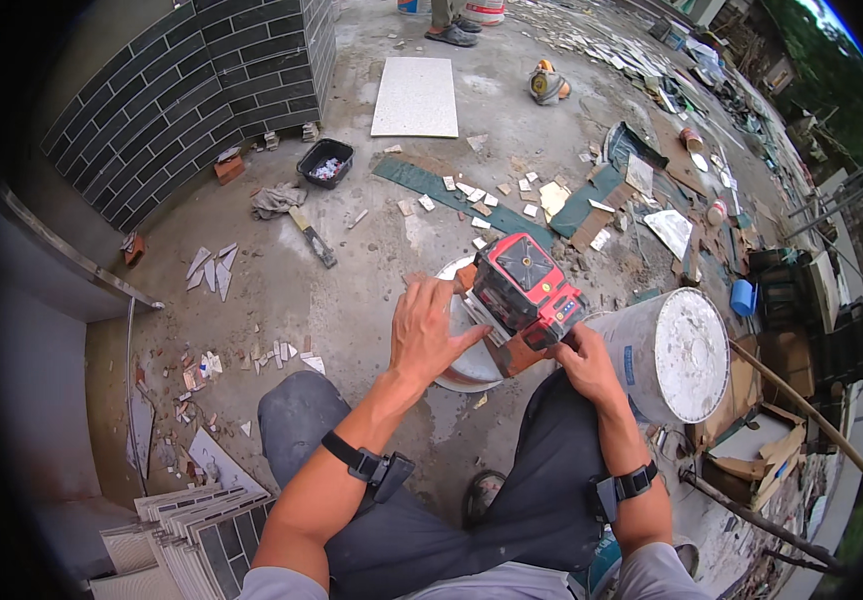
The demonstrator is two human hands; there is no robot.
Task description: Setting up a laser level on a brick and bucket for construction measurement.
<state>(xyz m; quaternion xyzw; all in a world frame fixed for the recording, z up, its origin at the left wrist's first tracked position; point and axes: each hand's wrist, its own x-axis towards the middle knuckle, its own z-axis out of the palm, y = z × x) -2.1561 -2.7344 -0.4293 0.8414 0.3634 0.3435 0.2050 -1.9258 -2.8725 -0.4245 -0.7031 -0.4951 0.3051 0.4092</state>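
**Hands steady a red laser level on an upturned bucket**

Hands meet at a red and black laser level [523, 288], a boxy tool that sits tilted on a brick-coloured block at the right edge of a pale upturned bucket [466, 365] between the person's knees. The left hand [429, 330] lies open, fingers spread, with its fingertips against the tool's left side. The right hand [581, 358] is curled under the tool's near right corner, gripping it there.

The level looks stiff, hard-cased and moderately heavy for its size, and its glass windows are probably fragile. Taking it by the solid body sides seems safer than by the top window. A large white drum [673, 352] stands just beside the right hand. Tile scraps litter the concrete floor [351, 300], and a stack of grey tiles [196, 540] lies near the left knee.
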